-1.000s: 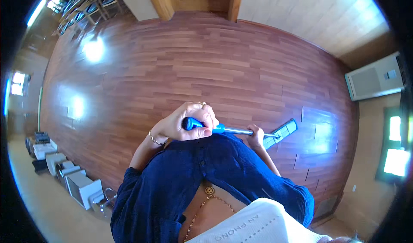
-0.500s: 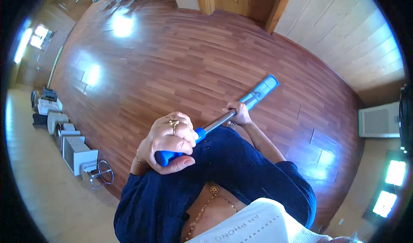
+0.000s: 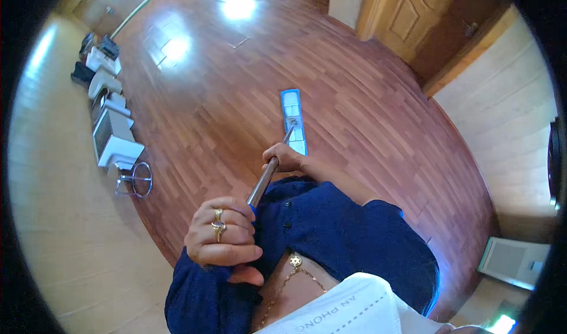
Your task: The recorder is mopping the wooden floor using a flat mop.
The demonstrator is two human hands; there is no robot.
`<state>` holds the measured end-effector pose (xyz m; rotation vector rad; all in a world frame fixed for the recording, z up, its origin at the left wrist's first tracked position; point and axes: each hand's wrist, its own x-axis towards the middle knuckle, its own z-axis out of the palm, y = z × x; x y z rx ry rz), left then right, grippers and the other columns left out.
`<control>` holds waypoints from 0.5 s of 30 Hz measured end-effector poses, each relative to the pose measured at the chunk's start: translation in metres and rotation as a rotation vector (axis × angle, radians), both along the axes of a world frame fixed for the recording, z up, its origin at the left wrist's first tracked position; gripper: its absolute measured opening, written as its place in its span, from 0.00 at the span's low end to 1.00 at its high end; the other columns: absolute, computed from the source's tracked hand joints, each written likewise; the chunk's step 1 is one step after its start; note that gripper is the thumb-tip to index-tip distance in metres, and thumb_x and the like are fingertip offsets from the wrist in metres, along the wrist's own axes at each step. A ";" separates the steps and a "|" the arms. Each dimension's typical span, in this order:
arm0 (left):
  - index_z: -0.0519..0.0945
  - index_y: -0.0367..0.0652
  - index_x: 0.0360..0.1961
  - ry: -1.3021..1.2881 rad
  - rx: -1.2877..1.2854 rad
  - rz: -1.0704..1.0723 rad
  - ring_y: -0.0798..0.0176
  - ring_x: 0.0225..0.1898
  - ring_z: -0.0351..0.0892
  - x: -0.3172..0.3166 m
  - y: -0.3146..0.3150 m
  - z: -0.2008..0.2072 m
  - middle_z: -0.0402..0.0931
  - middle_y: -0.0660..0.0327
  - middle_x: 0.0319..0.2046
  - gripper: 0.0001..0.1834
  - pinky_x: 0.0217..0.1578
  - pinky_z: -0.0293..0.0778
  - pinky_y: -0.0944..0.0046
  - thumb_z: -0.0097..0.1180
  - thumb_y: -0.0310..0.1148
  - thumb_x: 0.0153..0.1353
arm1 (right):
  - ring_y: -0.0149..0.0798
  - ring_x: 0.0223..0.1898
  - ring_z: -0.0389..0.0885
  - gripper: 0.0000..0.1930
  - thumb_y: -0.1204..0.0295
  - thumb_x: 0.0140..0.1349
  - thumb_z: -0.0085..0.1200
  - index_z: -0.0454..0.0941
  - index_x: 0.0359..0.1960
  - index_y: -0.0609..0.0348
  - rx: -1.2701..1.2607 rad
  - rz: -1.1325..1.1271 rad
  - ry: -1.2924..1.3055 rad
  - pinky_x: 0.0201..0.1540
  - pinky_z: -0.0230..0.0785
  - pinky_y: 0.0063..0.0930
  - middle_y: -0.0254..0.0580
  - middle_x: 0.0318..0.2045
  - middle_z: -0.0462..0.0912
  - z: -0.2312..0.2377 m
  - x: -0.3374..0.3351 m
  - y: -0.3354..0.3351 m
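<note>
A flat mop stands out in front of me. Its blue-edged, pale rectangular head (image 3: 293, 111) lies on the floor, pointing away from me. From it a metal pole (image 3: 263, 182) slants up toward my body. My left hand (image 3: 223, 232), with gold rings on its fingers, is closed round the blue grip at the top of the pole; most of that grip is hidden. Farther down, my right hand (image 3: 286, 157) wraps the pole near the mop head, its arm stretched across from the right.
Shiny brown wood-plank flooring (image 3: 224, 121) spreads around. Along the left wall stand several white appliances and furniture pieces (image 3: 115, 136) and a chrome-framed stool (image 3: 134, 179). A wooden door (image 3: 413, 21) is at the far right. A white box-like unit (image 3: 515, 262) sits by the right wall.
The mop head has swung left, from slanting rightward to pointing nearly straight ahead. My right hand moved left with the pole, my left hand slightly lower. My view has turned left.
</note>
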<state>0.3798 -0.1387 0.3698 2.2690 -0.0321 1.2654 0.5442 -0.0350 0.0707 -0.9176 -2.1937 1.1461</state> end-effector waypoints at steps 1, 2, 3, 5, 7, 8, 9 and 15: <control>0.79 0.40 0.25 -0.006 0.012 0.006 0.64 0.20 0.77 -0.001 -0.002 -0.003 0.74 0.64 0.16 0.21 0.28 0.77 0.61 0.69 0.49 0.49 | 0.54 0.28 0.78 0.06 0.70 0.41 0.59 0.76 0.21 0.52 -0.002 0.043 -0.020 0.29 0.67 0.45 0.48 0.22 0.78 -0.002 -0.005 -0.001; 0.79 0.40 0.25 0.024 0.003 0.024 0.64 0.19 0.77 -0.003 -0.005 -0.001 0.74 0.64 0.16 0.22 0.28 0.77 0.61 0.69 0.50 0.49 | 0.54 0.28 0.78 0.06 0.70 0.40 0.59 0.74 0.19 0.53 -0.005 0.067 0.059 0.29 0.68 0.46 0.48 0.22 0.78 -0.005 -0.008 -0.003; 0.79 0.40 0.25 0.025 0.012 0.040 0.64 0.19 0.77 -0.006 -0.010 -0.001 0.74 0.64 0.16 0.23 0.28 0.77 0.61 0.69 0.51 0.48 | 0.54 0.28 0.78 0.06 0.70 0.40 0.59 0.74 0.19 0.53 -0.005 0.071 0.061 0.29 0.68 0.46 0.48 0.22 0.78 -0.003 -0.013 -0.002; 0.78 0.40 0.26 0.048 0.019 0.064 0.63 0.19 0.77 -0.015 -0.018 0.001 0.74 0.64 0.16 0.23 0.28 0.77 0.61 0.69 0.51 0.48 | 0.55 0.30 0.79 0.06 0.70 0.40 0.59 0.74 0.19 0.53 0.018 0.183 -0.003 0.30 0.68 0.46 0.48 0.23 0.79 0.000 -0.024 0.000; 0.78 0.41 0.26 0.041 0.027 0.086 0.63 0.20 0.77 -0.028 -0.019 0.000 0.74 0.64 0.17 0.23 0.28 0.77 0.61 0.69 0.51 0.48 | 0.54 0.30 0.79 0.05 0.71 0.40 0.59 0.74 0.19 0.53 0.023 0.177 -0.014 0.30 0.69 0.46 0.48 0.24 0.79 0.002 -0.035 0.000; 0.78 0.41 0.26 0.035 0.039 0.108 0.63 0.21 0.78 -0.034 -0.018 -0.001 0.74 0.65 0.17 0.23 0.29 0.77 0.61 0.69 0.51 0.48 | 0.54 0.31 0.79 0.05 0.71 0.40 0.58 0.74 0.19 0.53 0.031 0.173 -0.026 0.31 0.69 0.46 0.48 0.24 0.79 0.002 -0.040 0.000; 0.78 0.43 0.24 0.027 0.035 0.137 0.65 0.21 0.76 -0.038 -0.017 0.001 0.73 0.65 0.17 0.22 0.28 0.76 0.63 0.71 0.51 0.45 | 0.54 0.31 0.79 0.04 0.72 0.39 0.58 0.74 0.19 0.52 0.056 0.148 -0.031 0.31 0.69 0.46 0.48 0.24 0.79 0.002 -0.045 -0.002; 0.76 0.43 0.24 0.096 0.064 -0.027 0.64 0.22 0.78 -0.083 0.009 0.015 0.73 0.66 0.17 0.24 0.28 0.75 0.62 0.66 0.55 0.49 | 0.54 0.28 0.79 0.06 0.69 0.43 0.59 0.75 0.19 0.53 0.096 -0.057 0.031 0.29 0.69 0.44 0.48 0.21 0.78 0.015 -0.051 -0.017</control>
